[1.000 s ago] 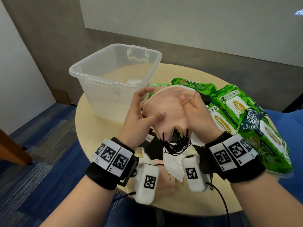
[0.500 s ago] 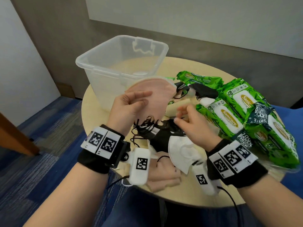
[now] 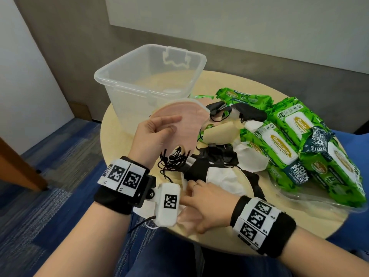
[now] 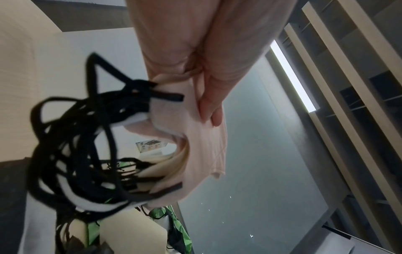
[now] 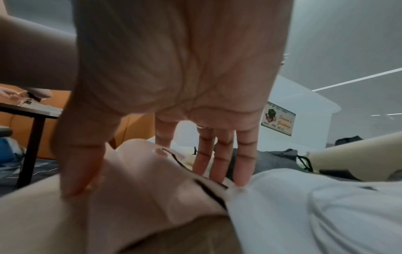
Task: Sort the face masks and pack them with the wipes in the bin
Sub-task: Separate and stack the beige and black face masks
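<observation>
My left hand (image 3: pixel 157 128) grips a stack of pink masks (image 3: pixel 183 120) above the table, their black ear loops (image 3: pixel 173 160) hanging down; the left wrist view shows the pink masks (image 4: pixel 195 137) and the loops (image 4: pixel 76 146) close up. My right hand (image 3: pixel 197 198) reaches low at the table's near edge, straight fingers (image 5: pixel 224 165) touching a pink mask (image 5: pixel 141 197) beside a white mask (image 5: pixel 304 206). A loose pile of black, white and beige masks (image 3: pixel 219 162) covers the table's middle. The clear bin (image 3: pixel 151 80) stands at the back left. Green wipes packs (image 3: pixel 283 140) lie at the right.
The small round table (image 3: pixel 107 140) has its front edge close to my lap. Blue carpet (image 3: pixel 50 176) lies to the left, with a wooden furniture piece (image 3: pixel 16 168) at the far left. Grey wall panels rise behind the bin.
My right hand left the pink stack and dropped to the masks at the table's near edge. The left hand keeps holding the pink stack, now alone.
</observation>
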`<act>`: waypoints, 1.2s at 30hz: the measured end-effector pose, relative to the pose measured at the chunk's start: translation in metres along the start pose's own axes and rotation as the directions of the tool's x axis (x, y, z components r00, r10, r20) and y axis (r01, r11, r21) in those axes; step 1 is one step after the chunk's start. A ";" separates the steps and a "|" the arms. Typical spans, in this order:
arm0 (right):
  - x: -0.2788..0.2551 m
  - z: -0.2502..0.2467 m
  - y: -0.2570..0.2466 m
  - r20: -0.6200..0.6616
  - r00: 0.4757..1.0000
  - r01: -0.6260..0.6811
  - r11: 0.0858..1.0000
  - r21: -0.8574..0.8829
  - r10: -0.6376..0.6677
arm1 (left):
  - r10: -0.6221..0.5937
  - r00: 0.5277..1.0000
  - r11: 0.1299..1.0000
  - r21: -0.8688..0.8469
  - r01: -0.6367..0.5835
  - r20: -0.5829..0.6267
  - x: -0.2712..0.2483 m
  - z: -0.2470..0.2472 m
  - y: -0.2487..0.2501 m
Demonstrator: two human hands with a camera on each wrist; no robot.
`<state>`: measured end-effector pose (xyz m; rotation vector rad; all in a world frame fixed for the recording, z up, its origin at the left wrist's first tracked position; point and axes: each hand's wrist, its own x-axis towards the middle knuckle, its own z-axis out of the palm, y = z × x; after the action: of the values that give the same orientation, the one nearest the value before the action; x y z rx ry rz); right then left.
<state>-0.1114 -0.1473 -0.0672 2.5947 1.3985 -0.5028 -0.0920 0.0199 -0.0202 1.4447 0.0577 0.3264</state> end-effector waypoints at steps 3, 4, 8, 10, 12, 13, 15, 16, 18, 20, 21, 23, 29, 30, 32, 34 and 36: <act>0.004 -0.002 -0.001 -0.008 1.000 0.001 0.999 -0.038 -0.001 | 0.007 1.000 1.000 0.002 -0.007 0.004 0.000 0.000 0.000; 0.005 -0.003 -0.001 -0.013 1.000 -0.005 0.999 -0.033 0.005 | 0.009 1.000 1.000 0.001 -0.009 0.004 0.000 0.000 0.000; 0.014 -0.005 0.010 -0.070 0.996 -0.048 0.999 -0.007 0.048 | 0.010 1.000 1.000 0.007 -0.010 0.004 0.001 -0.002 0.001; 0.015 -0.006 0.020 -0.066 0.994 -0.091 0.996 -0.018 0.089 | 0.010 1.000 1.000 0.011 -0.010 0.005 0.001 -0.002 0.003; 0.011 -0.011 0.033 -0.101 0.981 -0.150 0.979 0.138 0.164 | 0.013 1.000 1.000 0.011 -0.013 0.004 0.001 -0.001 0.003; 0.006 -0.014 0.040 -0.144 0.965 -0.179 0.949 0.259 0.221 | 0.013 1.000 1.000 0.010 -0.013 0.001 0.001 -0.002 0.003; -0.004 -0.024 0.056 -0.228 0.907 -0.213 0.855 0.473 0.353 | 0.015 1.000 1.000 0.003 -0.015 -0.008 0.001 -0.002 0.003; -0.011 -0.030 0.065 -0.253 0.873 -0.217 0.797 0.564 0.417 | 0.015 1.000 1.000 0.001 -0.015 -0.013 0.002 -0.002 0.003; -0.023 -0.042 0.081 -0.290 0.800 -0.186 0.677 0.712 0.525 | 0.011 1.000 1.000 0.001 -0.011 -0.017 0.003 -0.001 0.003; -0.035 -0.053 0.092 -0.333 0.730 -0.059 0.540 0.840 0.597 | 0.011 1.000 1.000 -0.004 -0.011 -0.019 0.003 0.002 0.002; -0.041 -0.058 0.096 -0.340 0.707 0.009 0.472 0.881 0.621 | 0.005 1.000 1.000 -0.014 -0.005 -0.018 0.003 0.004 0.001; -0.050 -0.066 0.100 -0.357 0.694 0.109 0.399 0.911 0.626 | -0.022 1.000 0.999 -0.039 0.023 0.001 0.001 0.010 0.002; -0.054 -0.075 0.097 -0.398 0.773 0.254 0.334 0.908 0.493 | -0.017 0.990 0.988 -0.151 0.038 0.141 -0.008 0.038 0.010; -0.054 -0.075 0.096 -0.394 0.786 0.257 0.327 0.909 0.476 | -0.021 0.993 0.988 -0.150 0.038 0.115 -0.007 0.041 0.009; -0.056 -0.075 0.095 -0.386 0.804 0.269 0.303 0.914 0.452 | -0.013 1.000 0.991 -0.130 0.016 0.029 -0.002 0.041 0.005; -0.060 -0.074 0.097 -0.376 0.831 0.287 0.263 0.921 0.409 | 0.000 0.999 0.995 -0.104 -0.003 -0.033 0.002 0.039 0.002; -0.064 -0.074 0.099 -0.366 0.861 0.304 0.219 0.927 0.352 | -0.003 0.999 0.993 -0.120 -0.001 -0.032 0.002 0.037 0.001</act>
<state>-0.0453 -0.2302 0.0227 4.0978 1.3602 -1.0371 -0.0816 -0.0154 -0.0143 1.3205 0.0635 0.3466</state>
